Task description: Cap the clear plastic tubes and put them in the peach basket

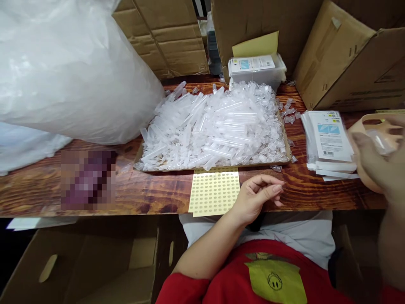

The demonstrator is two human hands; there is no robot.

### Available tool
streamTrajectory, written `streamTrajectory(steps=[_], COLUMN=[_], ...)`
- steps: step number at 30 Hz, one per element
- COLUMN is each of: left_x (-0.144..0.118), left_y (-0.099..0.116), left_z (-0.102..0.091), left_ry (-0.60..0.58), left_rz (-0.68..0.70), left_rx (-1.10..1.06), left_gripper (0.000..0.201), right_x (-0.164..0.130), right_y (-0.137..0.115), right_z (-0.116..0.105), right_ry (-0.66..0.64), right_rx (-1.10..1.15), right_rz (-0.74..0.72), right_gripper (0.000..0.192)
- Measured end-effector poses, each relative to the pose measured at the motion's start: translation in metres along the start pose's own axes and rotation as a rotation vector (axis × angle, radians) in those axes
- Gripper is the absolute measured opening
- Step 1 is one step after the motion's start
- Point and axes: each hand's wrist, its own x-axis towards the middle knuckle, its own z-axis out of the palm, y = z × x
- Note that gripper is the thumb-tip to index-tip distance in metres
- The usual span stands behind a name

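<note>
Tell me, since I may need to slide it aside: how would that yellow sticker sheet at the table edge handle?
The yellow sticker sheet looks paper-thin and lies flat, so it is probably floppy and very light. Its near edge overhangs the table, so a push might slip it off. The left hand rests just beside it.

The print on the packet labels [330, 137] is too small to read.
</note>
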Motion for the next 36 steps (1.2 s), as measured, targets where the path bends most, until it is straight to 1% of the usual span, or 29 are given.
streamTrajectory(steps=[1, 2, 4, 6, 7, 10, 12, 15, 20, 24, 28, 30, 33, 35, 36], left_x=[0.000, -0.001, -0.002, -0.003, -0.003, -0.002, -0.002, -0.002, -0.003, -0.004, -0.006, -0.006, -0.006, -0.005, -0.005], left_y=[0.001, 0.001, 0.002, 0.001, 0.000, -0.002, -0.003, -0.003, 0.000, 0.001, 0.003, 0.004, 0.005, 0.004, 0.003], left_z=[0.000, 0.001, 0.001, 0.000, -0.001, -0.003, -0.005, -0.006, -0.004, -0.004, -0.002, -0.002, -0.002, -0.002, -0.003], left_ry=[-0.001, -0.001, -0.003, -0.008, -0.011, -0.021, -0.037, -0.071, -0.112, -0.118, -0.110, -0.111, -0.101, -0.096, -0.095], left_rz=[0.015, 0.026, 0.041, 0.041, 0.035, 0.011, 0.003, 0.004, -0.028, -0.047, -0.062, -0.062, -0.065, -0.060, -0.053], left_rx=[-0.005, -0.013, -0.027, -0.028, -0.024, -0.010, -0.006, -0.012, -0.044, -0.050, -0.054, -0.050, -0.039, -0.027, -0.019], left_gripper=[0.046, 0.045, 0.043, 0.042, 0.043, 0.048, 0.050, 0.051, 0.054, 0.056, 0.058, 0.058, 0.059, 0.059, 0.058], right_x=[0.013, 0.026, 0.048, 0.065, 0.072, 0.088, 0.094, 0.099, 0.099, 0.097, 0.096, 0.097, 0.099, 0.099, 0.098], right_y=[-0.022, -0.045, -0.090, -0.129, -0.146, -0.180, -0.194, -0.205, -0.212, -0.212, -0.207, -0.202, -0.190, -0.179, -0.173], right_z=[0.010, 0.021, 0.041, 0.057, 0.064, 0.078, 0.085, 0.093, 0.101, 0.106, 0.109, 0.109, 0.107, 0.104, 0.102], right_ry=[0.069, -0.012, -0.128, -0.269, -0.340, -0.490, -0.524, -0.515, -0.511, -0.507, -0.494, -0.494, -0.507, -0.506, -0.494], right_rx=[-0.004, 0.071, 0.236, 0.238, 0.211, 0.076, 0.006, -0.059, -0.141, -0.137, -0.119, -0.100, 0.032, 0.213, 0.333], right_rz=[-0.100, -0.186, -0.425, -0.557, -0.612, -0.717, -0.748, -0.766, -0.748, -0.686, -0.695, -0.672, -0.564, -0.425, -0.324], right_gripper=[0.060, 0.055, 0.048, 0.036, 0.034, 0.035, 0.037, 0.036, 0.039, 0.033, 0.031, 0.032, 0.038, 0.041, 0.042])
